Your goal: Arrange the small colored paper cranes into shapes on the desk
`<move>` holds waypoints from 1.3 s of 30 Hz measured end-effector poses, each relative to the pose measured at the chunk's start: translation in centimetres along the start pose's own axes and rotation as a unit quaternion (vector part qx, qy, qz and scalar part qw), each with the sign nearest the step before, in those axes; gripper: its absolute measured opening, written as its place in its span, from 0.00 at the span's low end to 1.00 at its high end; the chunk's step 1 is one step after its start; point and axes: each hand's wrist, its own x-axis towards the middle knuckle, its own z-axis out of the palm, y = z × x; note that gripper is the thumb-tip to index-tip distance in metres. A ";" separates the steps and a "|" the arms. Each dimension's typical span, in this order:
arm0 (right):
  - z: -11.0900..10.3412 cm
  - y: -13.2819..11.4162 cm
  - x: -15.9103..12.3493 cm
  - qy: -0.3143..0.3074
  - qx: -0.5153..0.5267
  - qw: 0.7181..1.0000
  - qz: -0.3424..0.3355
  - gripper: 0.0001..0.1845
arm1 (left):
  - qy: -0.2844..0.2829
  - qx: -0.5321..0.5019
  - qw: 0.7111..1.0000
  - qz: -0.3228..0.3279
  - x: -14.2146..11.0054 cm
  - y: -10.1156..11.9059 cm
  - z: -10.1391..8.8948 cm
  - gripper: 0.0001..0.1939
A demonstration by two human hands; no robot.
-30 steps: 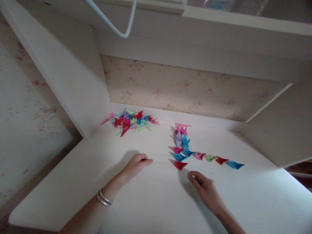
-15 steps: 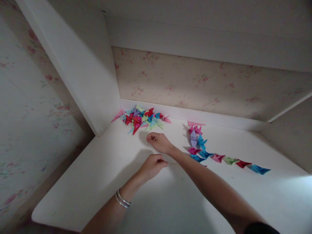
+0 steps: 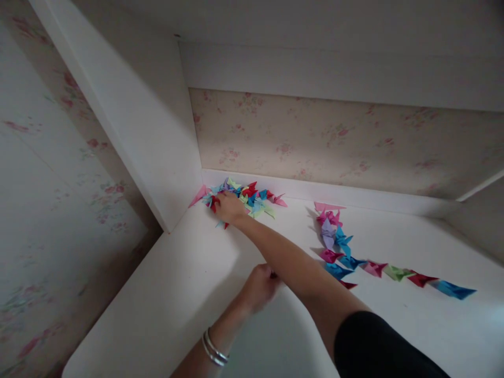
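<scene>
My right hand (image 3: 229, 208) reaches into a pile of folded paper cranes (image 3: 258, 202) at the back left of the white tabletop. Its bent fingertips touch the pile near a red paper crane (image 3: 214, 203); they are partly hidden, so I cannot tell whether they grip it. My left hand (image 3: 260, 287) is closer to me, below my right forearm, with its fingers curled closed. Part of its fingertips is behind the forearm and slightly blurred, and whatever they hold cannot be made out. Two silver bangles (image 3: 214, 349) circle my left wrist.
To the right, more cranes form a bent row, including a purple crane (image 3: 327, 233), a green one (image 3: 397, 273) and a blue one (image 3: 452, 289) at its end. A white side panel (image 3: 157, 147) and a low back ledge (image 3: 299, 192) border the tabletop.
My right hand has moved away from the left, up and leftward into the crane pile. My left hand has shifted slightly down and right. The whole view has shifted a little.
</scene>
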 end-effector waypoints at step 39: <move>-13.1 12.5 -19.8 0.179 0.306 0.932 0.069 0.12 | 0.011 0.086 0.995 -0.049 0.3 -0.3 0.2 0.17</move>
